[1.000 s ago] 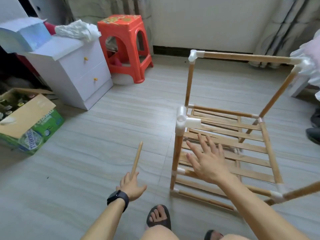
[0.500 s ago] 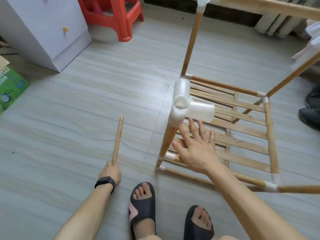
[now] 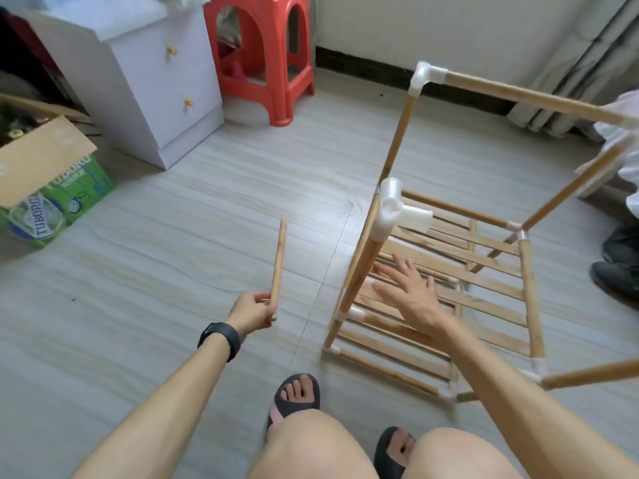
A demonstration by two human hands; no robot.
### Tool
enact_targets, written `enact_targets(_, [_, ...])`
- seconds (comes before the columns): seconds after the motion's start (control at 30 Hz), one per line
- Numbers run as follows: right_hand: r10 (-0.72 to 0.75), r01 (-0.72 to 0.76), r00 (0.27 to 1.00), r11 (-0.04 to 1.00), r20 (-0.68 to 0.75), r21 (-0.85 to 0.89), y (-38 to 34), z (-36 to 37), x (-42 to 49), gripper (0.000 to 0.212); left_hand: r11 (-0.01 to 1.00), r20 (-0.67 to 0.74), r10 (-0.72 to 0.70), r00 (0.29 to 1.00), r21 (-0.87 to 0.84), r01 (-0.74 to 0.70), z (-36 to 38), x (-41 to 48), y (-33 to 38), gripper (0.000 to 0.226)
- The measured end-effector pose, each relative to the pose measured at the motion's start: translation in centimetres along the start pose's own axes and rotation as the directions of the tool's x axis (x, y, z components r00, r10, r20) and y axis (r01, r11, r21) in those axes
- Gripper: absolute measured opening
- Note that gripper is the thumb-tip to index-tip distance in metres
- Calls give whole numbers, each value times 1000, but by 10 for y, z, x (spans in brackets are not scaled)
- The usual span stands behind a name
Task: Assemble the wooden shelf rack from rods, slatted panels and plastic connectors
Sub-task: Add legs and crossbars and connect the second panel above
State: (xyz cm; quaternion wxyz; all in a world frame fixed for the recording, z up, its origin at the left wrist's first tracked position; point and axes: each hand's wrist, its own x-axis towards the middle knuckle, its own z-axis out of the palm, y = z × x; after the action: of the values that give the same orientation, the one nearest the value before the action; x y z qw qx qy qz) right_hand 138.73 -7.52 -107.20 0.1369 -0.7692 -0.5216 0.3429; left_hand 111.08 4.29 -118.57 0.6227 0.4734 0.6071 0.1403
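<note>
Fingers point(image 3: 258, 299) of the left hand point(image 3: 250, 311) are curled round the lower end of a loose wooden rod point(image 3: 278, 267), pinching it with the thumb. The rod rises steeply from the grip, its free end pointing up and away from the person. A black watch point(image 3: 221, 340) sits on that wrist.

Fingers point(image 3: 407, 271) of the right hand point(image 3: 411, 299) are straight and spread wide, palm down, holding nothing. The hand is blurred, so I cannot tell whether it touches the slats beneath it. It hovers over the slatted panel point(image 3: 484, 281) that forms the bottom shelf, just right of the near upright rod point(image 3: 359, 271).

That upright carries a white plastic connector point(image 3: 397, 216) on top, with open sockets facing up and to the right. The part-built rack point(image 3: 527, 288) stands on the grey floor point(image 3: 155, 271) to the person's right. At the far left corner another upright ends in a white corner connector point(image 3: 423, 76), and a top rod point(image 3: 536, 100) runs from it to the right.

Near the bottom edge, the person's feet in dark sandals point(image 3: 297, 397) rest on the floor. Farther off stand a white drawer cabinet point(image 3: 148, 81), a red plastic stool point(image 3: 262, 57) and an open cardboard box point(image 3: 52, 188). A dark shoe point(image 3: 615, 281) shows at the right edge.
</note>
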Motion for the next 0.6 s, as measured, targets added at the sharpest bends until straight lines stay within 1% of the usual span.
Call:
enact_targets(0.03, [16, -10, 1000, 978, -26, 206, -9, -11, -6, 78, 994, -2, 109, 994, 20, -108, -6, -17, 27, 36])
enact_targets(0.07, [33, 4, 996, 916, -86, 400, -18, -22, -14, 71, 971, -9, 230, 973, 71, -229, -14, -32, 53, 38])
enact_targets(0.1, [60, 39, 985, 835, -162, 548, -27, -34, -22, 63, 925, -22, 356, 934, 152, -349, -20, -51, 81, 39])
enact_targets(0.13, [91, 83, 968, 761, -233, 643, -38, -46, -31, 55, 857, -32, 479, 877, 231, -460, -26, -69, 108, 40])
enact_targets(0.17, [103, 145, 949, 696, -297, 703, -49, -57, -40, 49, 772, -29, 594, 804, 301, -560, -29, -88, 134, 39])
enact_targets(0.2, [96, 214, 932, 635, -350, 742, -59, -67, -51, 49, 673, -9, 695, 719, 361, -646, -29, -108, 160, 38])
enact_targets(0.27, [47, 331, 912, 503, -407, 798, -84, -87, -76, 56, 476, 63, 831, 552, 434, -765, -23, -148, 203, 37])
enact_targets(0.33, [17, 376, 914, 347, -406, 859, -105, -104, -98, 54, 292, 149, 907, 395, 455, -841, -11, -180, 235, 36])
enact_targets(0.4, [56, 371, 922, 148, -382, 917, -117, -118, -119, 49, 109, 271, 929, 254, 455, -884, 6, -204, 254, 35])
enact_targets(0.43, [88, 378, 919, 70, -384, 923, -118, -123, -127, 43, 35, 318, 927, 198, 453, -891, 15, -212, 259, 34])
enact_targets(0.47, [126, 396, 909, 28, -397, 918, -116, -125, -133, 36, -11, 330, 931, 155, 450, -893, 24, -216, 261, 34])
enact_targets(0.5, [169, 417, 896, 1, -411, 909, -113, -125, -138, 31, -5, 295, 946, 138, 439, -899, 33, -218, 260, 34])
enact_targets(0.53, [222, 434, 880, -18, -419, 901, -108, -122, -143, 30, 70, 213, 962, 171, 411, -909, 40, -219, 257, 36])
enact_targets(0.57, [279, 442, 865, -32, -417, 896, -102, -118, -147, 31, 207, 107, 960, 260, 356, -911, 45, -219, 252, 38])
enact_targets(0.6, [331, 450, 848, -42, -413, 892, -94, -114, -150, 30, 369, 20, 921, 389, 271, -889, 51, -218, 246, 40])
